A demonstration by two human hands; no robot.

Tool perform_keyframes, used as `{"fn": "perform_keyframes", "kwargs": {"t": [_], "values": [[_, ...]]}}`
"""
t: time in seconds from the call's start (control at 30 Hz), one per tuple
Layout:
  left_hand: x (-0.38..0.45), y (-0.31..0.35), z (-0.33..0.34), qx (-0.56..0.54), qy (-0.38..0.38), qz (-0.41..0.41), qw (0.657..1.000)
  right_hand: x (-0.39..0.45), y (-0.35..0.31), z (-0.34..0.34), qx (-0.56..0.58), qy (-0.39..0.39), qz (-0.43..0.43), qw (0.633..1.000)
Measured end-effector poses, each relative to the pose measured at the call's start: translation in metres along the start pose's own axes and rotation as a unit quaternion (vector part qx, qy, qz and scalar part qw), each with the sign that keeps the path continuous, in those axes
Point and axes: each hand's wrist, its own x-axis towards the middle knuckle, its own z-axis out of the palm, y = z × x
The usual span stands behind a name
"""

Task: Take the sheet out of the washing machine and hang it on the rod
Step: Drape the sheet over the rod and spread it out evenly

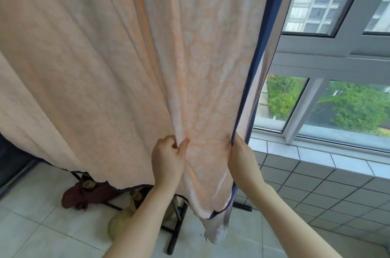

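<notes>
Below, black stand (175, 230) behind hanging sheet (105, 57).

Left grip (168, 157) curled, pinching cloth between thumb and fingers, right grip (240, 156) clasping a hem, forearms raised

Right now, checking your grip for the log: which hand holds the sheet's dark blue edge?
The right hand holds the sheet at its blue-bound edge; the left hand pinches a mid-sheet fold.

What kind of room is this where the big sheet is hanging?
Probably a glassed-in balcony or laundry corner high up in a flat. The sheet hangs on a drying rack, the floor is tiled, and the windows look down on trees.
</notes>
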Motion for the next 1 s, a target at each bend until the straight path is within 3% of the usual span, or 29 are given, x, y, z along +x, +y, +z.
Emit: {"fn": "perform_keyframes", "kwargs": {"t": [0.37,0.57,0.67,0.77,1.0], "values": [[-0.041,-0.033,0.041,0.047,-0.114,-0.090,0.988,-0.029,0.046,0.015,-0.058,-0.100,0.112,0.987],[-0.014,-0.018,0.030,-0.017,-0.141,-0.147,0.979,-0.012,0.019,-0.015,0.092,-0.032,0.062,0.993],[0.010,0.000,0.020,-0.068,-0.108,-0.158,0.979,0.004,-0.004,-0.027,0.140,0.013,0.027,0.990],[0.042,0.015,0.009,-0.102,-0.027,-0.161,0.981,0.013,-0.021,-0.033,0.190,0.035,0.013,0.981],[0.103,0.053,-0.019,-0.098,0.060,-0.060,0.992,0.014,-0.045,-0.049,0.225,0.078,-0.042,0.970]]}}
